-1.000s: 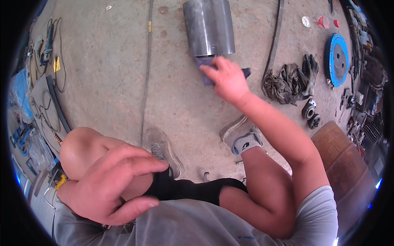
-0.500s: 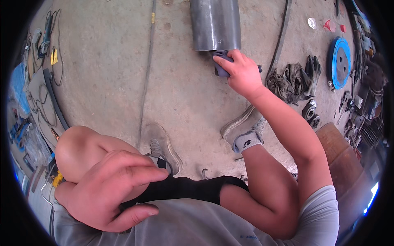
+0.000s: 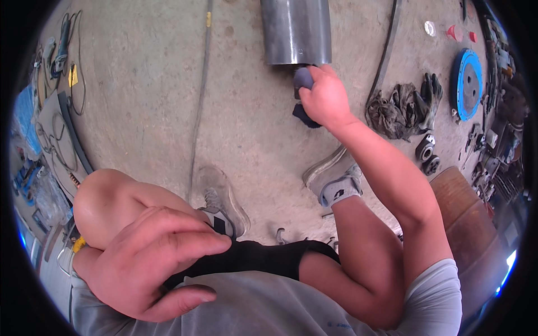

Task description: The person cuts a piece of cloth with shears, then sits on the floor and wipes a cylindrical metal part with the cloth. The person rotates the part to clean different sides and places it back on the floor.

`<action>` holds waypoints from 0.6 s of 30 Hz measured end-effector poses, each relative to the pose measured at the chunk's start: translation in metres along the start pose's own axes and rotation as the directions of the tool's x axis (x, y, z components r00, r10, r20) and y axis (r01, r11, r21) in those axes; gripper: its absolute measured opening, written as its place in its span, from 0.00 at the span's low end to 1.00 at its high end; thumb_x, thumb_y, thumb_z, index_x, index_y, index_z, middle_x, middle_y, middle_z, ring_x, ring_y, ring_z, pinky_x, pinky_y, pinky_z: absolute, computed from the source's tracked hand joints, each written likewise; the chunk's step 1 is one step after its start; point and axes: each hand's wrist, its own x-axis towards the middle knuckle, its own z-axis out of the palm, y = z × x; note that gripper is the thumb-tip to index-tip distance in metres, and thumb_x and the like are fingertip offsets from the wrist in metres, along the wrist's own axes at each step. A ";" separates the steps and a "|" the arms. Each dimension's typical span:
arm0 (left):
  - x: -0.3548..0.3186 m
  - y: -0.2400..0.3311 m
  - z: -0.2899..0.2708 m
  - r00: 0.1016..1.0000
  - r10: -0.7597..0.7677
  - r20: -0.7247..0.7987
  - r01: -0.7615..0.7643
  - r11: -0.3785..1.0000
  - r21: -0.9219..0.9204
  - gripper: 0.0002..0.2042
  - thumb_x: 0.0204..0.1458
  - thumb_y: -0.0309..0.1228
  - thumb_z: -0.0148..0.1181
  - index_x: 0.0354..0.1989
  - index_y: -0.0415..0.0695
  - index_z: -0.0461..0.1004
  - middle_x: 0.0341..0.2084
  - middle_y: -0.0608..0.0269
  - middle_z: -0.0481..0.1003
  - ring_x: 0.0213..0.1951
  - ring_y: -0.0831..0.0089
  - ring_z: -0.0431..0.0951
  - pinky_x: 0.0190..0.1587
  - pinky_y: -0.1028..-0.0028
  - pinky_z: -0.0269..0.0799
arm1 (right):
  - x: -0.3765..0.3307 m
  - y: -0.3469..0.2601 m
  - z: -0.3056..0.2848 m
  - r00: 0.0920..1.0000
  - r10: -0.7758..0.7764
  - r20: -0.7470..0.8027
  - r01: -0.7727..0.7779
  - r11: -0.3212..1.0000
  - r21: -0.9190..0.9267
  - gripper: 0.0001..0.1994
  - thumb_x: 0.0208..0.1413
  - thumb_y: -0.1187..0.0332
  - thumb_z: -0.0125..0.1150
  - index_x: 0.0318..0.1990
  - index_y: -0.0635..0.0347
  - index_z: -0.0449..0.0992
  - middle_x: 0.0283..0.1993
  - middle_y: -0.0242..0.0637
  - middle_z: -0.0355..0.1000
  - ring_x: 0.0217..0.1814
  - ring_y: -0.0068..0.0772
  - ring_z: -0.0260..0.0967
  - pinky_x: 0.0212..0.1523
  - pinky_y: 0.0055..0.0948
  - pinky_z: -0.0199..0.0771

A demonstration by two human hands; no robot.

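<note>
A grey metal cylinder [image 3: 297, 35] lies on the concrete floor at the far middle, its near end toward me. Just below that end, my right hand [image 3: 328, 99] is closed around a dark bluish-grey cloth [image 3: 303, 78]. The cloth bulges out beside the fingers, and a darker part hangs under the hand. My fingertips are close to the cylinder's near rim; whether they touch it is hidden. Over my left thigh, my left hand [image 3: 159, 255] is held open, with the thumb apart from the slightly bent fingers and nothing in it.
To the right lie a crumpled dark rag [image 3: 395, 111], a dark glove [image 3: 430, 101] and a blue-rimmed round disc [image 3: 468, 85]. A dark metal strip [image 3: 386, 50] runs beside the cylinder. An angle grinder [image 3: 60, 53] with its cable lies far left, near a thin line [image 3: 200, 101] on the floor.
My right hand has turned and shifted slightly, bunching the cloth differently, so a darker part now shows below it. My left hand stays nearly still.
</note>
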 end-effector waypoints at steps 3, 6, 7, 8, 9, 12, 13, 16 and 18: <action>0.002 0.004 0.000 1.000 -0.010 -0.010 0.010 1.000 -0.014 0.29 0.55 0.39 0.75 0.61 0.32 0.76 0.50 0.46 0.75 0.49 0.55 0.80 0.55 0.65 0.76 | -0.023 -0.029 -0.003 0.961 -0.258 0.096 0.259 0.966 0.003 0.21 0.51 0.74 0.63 0.55 0.55 0.81 0.51 0.42 0.76 0.52 0.54 0.77 0.53 0.44 0.79; 0.007 0.005 0.001 1.000 -0.010 -0.014 0.010 1.000 -0.006 0.29 0.56 0.39 0.75 0.61 0.32 0.76 0.50 0.46 0.75 0.49 0.56 0.80 0.55 0.65 0.76 | -0.017 -0.031 0.003 0.916 -0.383 0.121 0.400 0.897 -0.189 0.23 0.51 0.75 0.63 0.58 0.52 0.80 0.51 0.39 0.75 0.52 0.51 0.77 0.52 0.44 0.81; 0.007 0.005 0.001 1.000 -0.009 -0.008 0.009 1.000 0.002 0.29 0.56 0.39 0.75 0.61 0.32 0.76 0.50 0.46 0.75 0.49 0.56 0.80 0.55 0.66 0.76 | -0.012 -0.031 0.007 0.906 -0.408 0.118 0.424 0.864 -0.272 0.24 0.51 0.76 0.64 0.59 0.51 0.80 0.51 0.38 0.75 0.52 0.50 0.78 0.51 0.44 0.81; 0.006 0.004 0.001 1.000 -0.008 -0.003 0.008 1.000 0.011 0.29 0.56 0.39 0.75 0.61 0.32 0.76 0.51 0.47 0.75 0.49 0.56 0.80 0.55 0.66 0.76 | -0.009 -0.027 0.004 0.919 -0.378 0.108 0.393 0.881 -0.263 0.24 0.51 0.75 0.63 0.58 0.52 0.80 0.50 0.39 0.74 0.52 0.49 0.78 0.51 0.45 0.81; 0.006 0.002 0.001 1.000 0.022 -0.004 -0.022 1.000 0.014 0.30 0.54 0.40 0.75 0.60 0.31 0.76 0.50 0.45 0.75 0.49 0.56 0.80 0.55 0.66 0.75 | -0.007 -0.017 -0.006 0.932 -0.348 0.099 0.362 0.897 -0.254 0.24 0.51 0.75 0.63 0.58 0.52 0.79 0.49 0.39 0.74 0.52 0.49 0.78 0.52 0.45 0.81; 0.003 -0.004 -0.001 0.996 0.079 -0.029 -0.078 0.997 0.023 0.32 0.51 0.40 0.77 0.57 0.28 0.76 0.48 0.42 0.77 0.47 0.55 0.81 0.54 0.66 0.73 | -0.012 0.008 -0.030 0.981 -0.134 0.140 0.166 0.953 -0.252 0.24 0.51 0.73 0.63 0.58 0.52 0.79 0.50 0.41 0.74 0.53 0.50 0.78 0.53 0.46 0.81; 0.002 -0.005 -0.001 0.997 0.070 -0.026 -0.070 0.997 0.014 0.32 0.51 0.40 0.76 0.57 0.28 0.76 0.48 0.42 0.77 0.48 0.55 0.81 0.54 0.66 0.73 | -0.019 0.014 -0.032 0.986 -0.026 0.167 0.069 0.964 -0.257 0.24 0.51 0.72 0.63 0.59 0.52 0.79 0.51 0.42 0.74 0.53 0.50 0.78 0.53 0.46 0.81; -0.001 -0.006 -0.001 0.998 0.055 -0.017 -0.055 0.998 0.000 0.32 0.52 0.40 0.76 0.57 0.27 0.76 0.48 0.42 0.77 0.48 0.56 0.81 0.55 0.66 0.73 | -0.026 0.022 -0.028 0.998 0.023 0.061 -0.015 0.992 -0.123 0.23 0.51 0.72 0.64 0.58 0.51 0.79 0.53 0.44 0.75 0.53 0.54 0.78 0.54 0.47 0.81; 0.000 -0.007 -0.001 0.998 0.060 -0.006 -0.060 0.998 0.004 0.32 0.53 0.40 0.76 0.57 0.27 0.75 0.48 0.42 0.77 0.49 0.55 0.80 0.56 0.65 0.72 | -0.016 0.033 -0.015 0.991 0.106 0.081 -0.102 0.993 -0.059 0.23 0.51 0.72 0.64 0.58 0.50 0.80 0.53 0.45 0.76 0.54 0.56 0.77 0.55 0.48 0.80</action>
